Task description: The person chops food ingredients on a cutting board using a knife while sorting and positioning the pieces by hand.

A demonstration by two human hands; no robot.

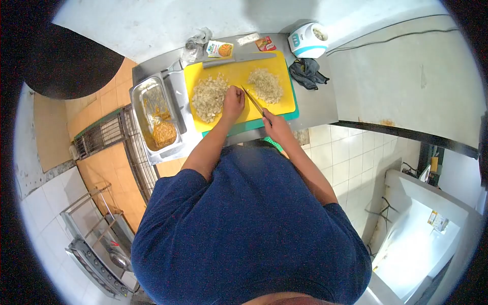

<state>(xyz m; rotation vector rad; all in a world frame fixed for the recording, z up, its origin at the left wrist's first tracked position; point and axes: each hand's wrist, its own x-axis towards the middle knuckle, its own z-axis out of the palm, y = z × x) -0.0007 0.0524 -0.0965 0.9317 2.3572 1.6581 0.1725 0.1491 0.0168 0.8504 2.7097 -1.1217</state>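
Note:
My right hand (pixel 273 124) is closed round the handle of a knife (pixel 254 100), whose blade points up and left over the yellow cutting board (pixel 241 77). My left hand (pixel 234 101) is on the board with its fingers bent together, at the right edge of a larger pile of chopped pale pieces (pixel 209 97). Whatever its fingertips may hold is too small to make out. A smaller chopped pile (pixel 266 86) lies on the board's right half. Along the board's top edge rests a larger knife (pixel 254 57).
A metal tray (pixel 136 104) with orange-brown paste stands left of the board. Behind the board are a plastic bag (pixel 197 43), a yellow-and-white packet (pixel 219 49) and a red packet (pixel 265 43). A white-and-blue appliance (pixel 308 41) and a black bag (pixel 308 74) are at the right.

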